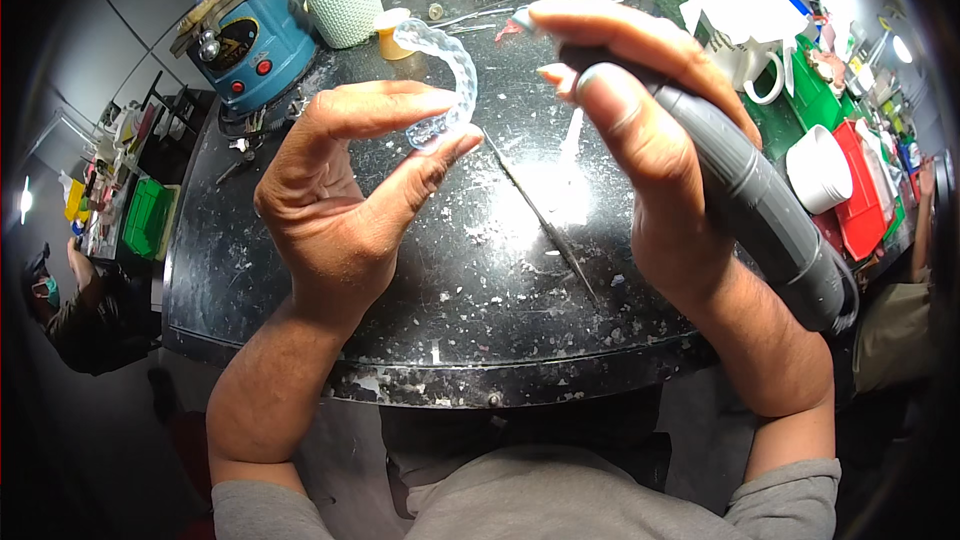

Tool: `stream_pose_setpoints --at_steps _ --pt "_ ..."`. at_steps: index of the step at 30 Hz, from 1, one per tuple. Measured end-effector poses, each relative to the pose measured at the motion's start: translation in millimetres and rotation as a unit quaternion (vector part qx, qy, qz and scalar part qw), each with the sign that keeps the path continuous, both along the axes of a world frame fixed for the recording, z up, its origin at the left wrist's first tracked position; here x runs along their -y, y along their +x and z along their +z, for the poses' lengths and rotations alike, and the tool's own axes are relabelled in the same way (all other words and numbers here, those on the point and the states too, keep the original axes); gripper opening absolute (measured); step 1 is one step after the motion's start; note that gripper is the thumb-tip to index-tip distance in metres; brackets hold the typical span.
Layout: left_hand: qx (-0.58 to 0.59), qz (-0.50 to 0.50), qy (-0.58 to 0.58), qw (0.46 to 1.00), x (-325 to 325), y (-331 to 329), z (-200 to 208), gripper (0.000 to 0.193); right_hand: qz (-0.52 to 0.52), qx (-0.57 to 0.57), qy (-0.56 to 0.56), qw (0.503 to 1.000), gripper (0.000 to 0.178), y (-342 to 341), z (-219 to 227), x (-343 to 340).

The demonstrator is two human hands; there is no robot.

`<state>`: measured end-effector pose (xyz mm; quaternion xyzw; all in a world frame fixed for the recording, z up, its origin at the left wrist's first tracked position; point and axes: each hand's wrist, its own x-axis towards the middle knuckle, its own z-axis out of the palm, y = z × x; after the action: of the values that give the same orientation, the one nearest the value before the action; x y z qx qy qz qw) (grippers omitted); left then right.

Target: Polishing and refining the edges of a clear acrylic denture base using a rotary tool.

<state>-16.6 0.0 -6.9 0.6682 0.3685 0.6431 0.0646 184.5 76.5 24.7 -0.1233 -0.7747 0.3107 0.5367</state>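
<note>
Between thumb and index finger, my left hand (340,180) pinches a clear, arch-shaped dental aligner (462,75) by one end, held up above the table. My right hand (665,160) is wrapped round a thick dark grey rotary handpiece (765,190), which slants down along my forearm to the right. Its working tip is hidden or too small to make out behind my fingers. The aligner and the right hand are apart. Below and between my hands, a thin dark pointed tool (545,225) lies on the scratched black table (430,300).
A blue machine (250,45) with red buttons stands at the far left, beside a pale green basket (340,2) of tools. A small yellowish cup (394,35) sits near it. On the right are a white cup (818,170), a red bin (862,195) and a white jug (745,35). Another person (85,300) is at left.
</note>
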Motion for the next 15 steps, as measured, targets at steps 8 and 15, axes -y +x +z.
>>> stream_pose_setpoints --at_steps 8,15 --pt "-0.145 0.125 0.087 0.978 2 -2 11 0.031 0.133 -0.01 -0.014 0.991 0.031 -6 -14 9" --pt "-0.232 0.187 0.112 0.948 7 -1 14 0.033 0.139 0.006 -0.04 0.99 0.027 -5 -15 10"
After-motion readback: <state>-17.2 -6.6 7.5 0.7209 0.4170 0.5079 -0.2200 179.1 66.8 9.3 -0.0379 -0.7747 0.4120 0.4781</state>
